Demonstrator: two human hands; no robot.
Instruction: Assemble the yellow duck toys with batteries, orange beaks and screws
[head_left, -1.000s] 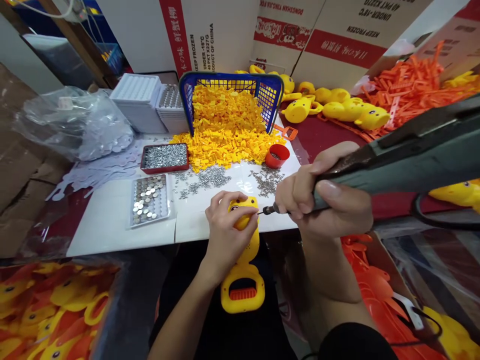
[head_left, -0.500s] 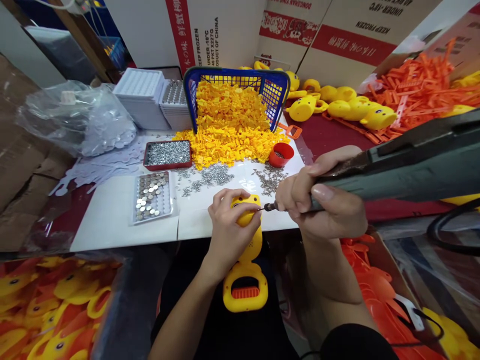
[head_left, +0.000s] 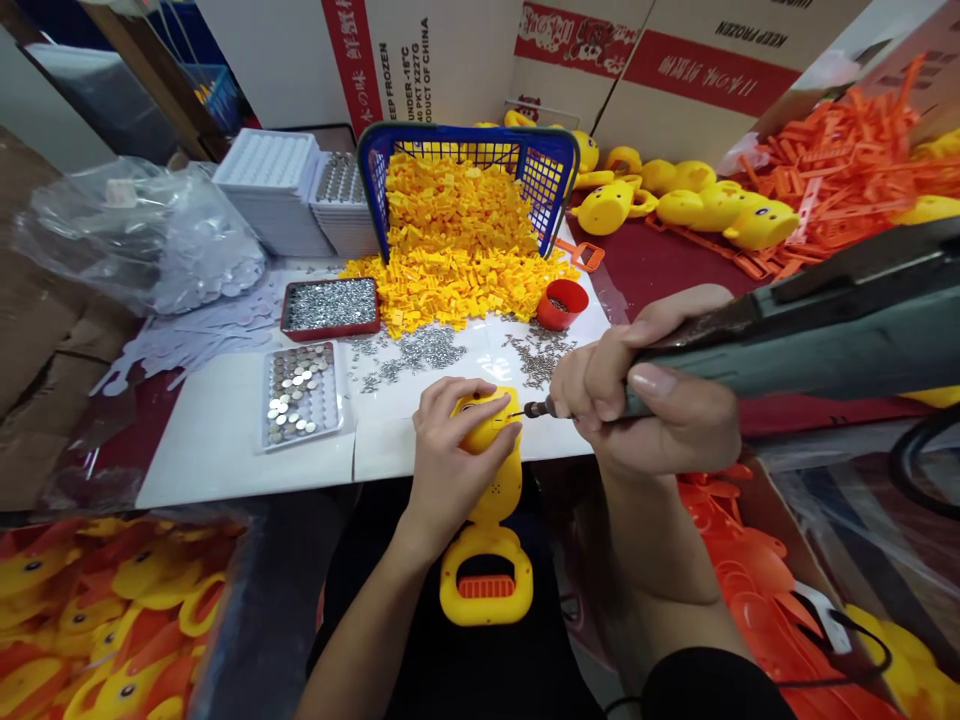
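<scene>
The left hand (head_left: pixel 450 445) is clasped over the head of a yellow duck toy (head_left: pixel 491 510) at the near edge of the white tabletop (head_left: pixel 225 440); the right hand (head_left: pixel 645 400) grips an electric screwdriver (head_left: pixel 810 325) — its bit touching the toy's side; loose screws (head_left: pixel 427 352) lie just beyond, before a blue basket (head_left: pixel 551 175) spilling yellow plastic pieces (head_left: pixel 457 250).
</scene>
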